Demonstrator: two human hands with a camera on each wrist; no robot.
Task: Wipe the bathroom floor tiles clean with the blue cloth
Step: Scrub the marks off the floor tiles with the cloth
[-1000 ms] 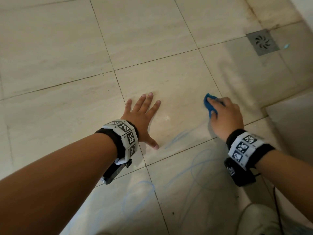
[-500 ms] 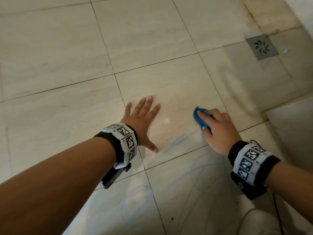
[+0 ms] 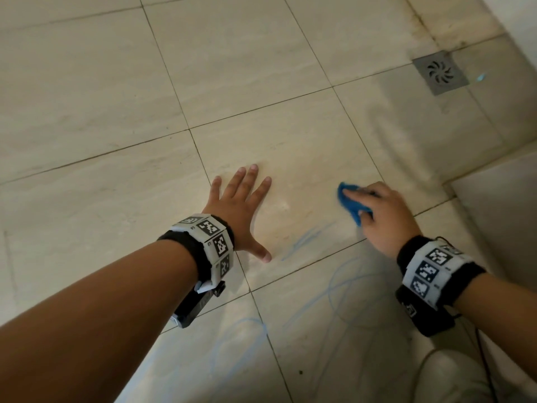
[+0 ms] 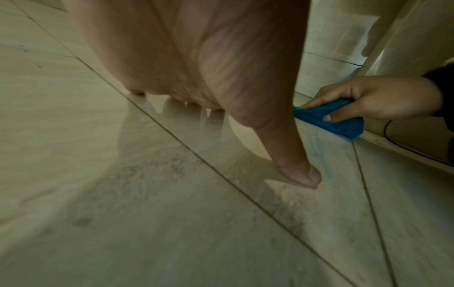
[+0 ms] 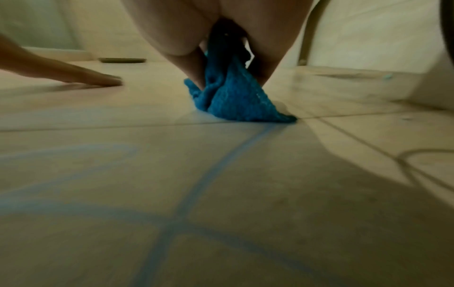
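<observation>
Pale beige floor tiles point(image 3: 87, 91) with thin dark grout lines fill the head view, and a square metal drain point(image 3: 440, 71) sits in the far right corner beside a small light-blue speck point(image 3: 481, 77). Blue scribbled marks point(image 3: 337, 289) loop across the near tiles, with a short streak point(image 3: 305, 238) on the tile between the hands. There are two hands, one cloth and one drain in sight. The left hand point(image 3: 241, 210) lies flat on the floor, fingers straight and spread, thumb stretched out toward the streak, holding nothing. The right hand point(image 3: 380, 216) presses the bunched blue cloth point(image 3: 350, 203) onto the tile, forefinger laid over its top and thumb pinching it from the side; the cloth touches the floor just past a grout line. Each wrist wears a black band with white coded markers. A thin black cable point(image 3: 483, 353) trails from the right wrist over a pale rounded object point(image 3: 453, 376) at the lower right.
</observation>
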